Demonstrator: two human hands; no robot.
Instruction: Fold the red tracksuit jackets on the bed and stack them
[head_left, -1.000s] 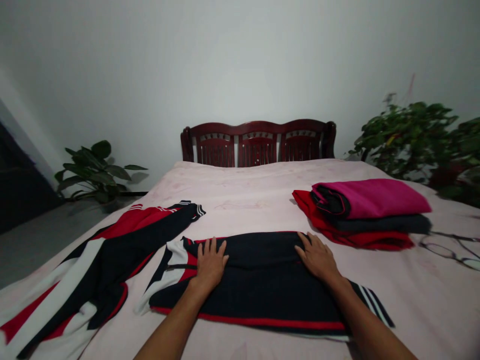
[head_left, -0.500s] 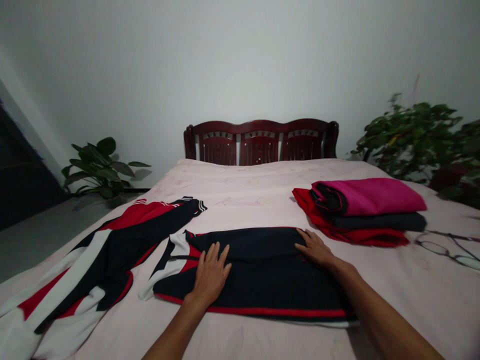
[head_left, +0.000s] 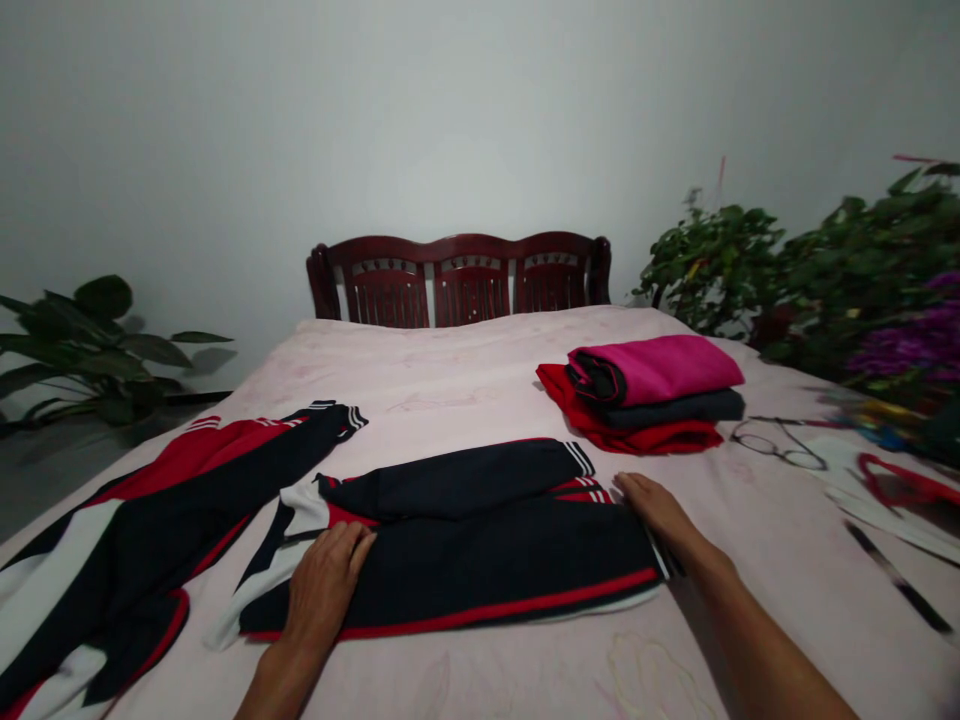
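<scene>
A folded dark navy jacket [head_left: 480,540] with red piping and white-and-red panels lies flat on the bed in front of me. Its striped cuffs point right. My left hand [head_left: 326,575] rests on the jacket's left part, fingers slightly bent on top of the cloth. At the right end, my right hand [head_left: 664,515] is beside the striped cuffs, fingers stretched out and the thumb mostly hidden. Left of it a second navy, red and white jacket [head_left: 157,520] lies spread out with loose sleeves.
A stack of folded clothes, magenta [head_left: 667,368] on top, sits at the right. Near it lie eyeglasses [head_left: 780,445], a red-framed object [head_left: 900,485] and a dark pen-like stick [head_left: 896,575]. Plants flank the bed, and a wooden headboard [head_left: 469,280] stands behind.
My view has turned to the right. My right hand has moved off the top of the jacket to its right end, showing the striped cuffs. My left hand has shifted toward the jacket's left end.
</scene>
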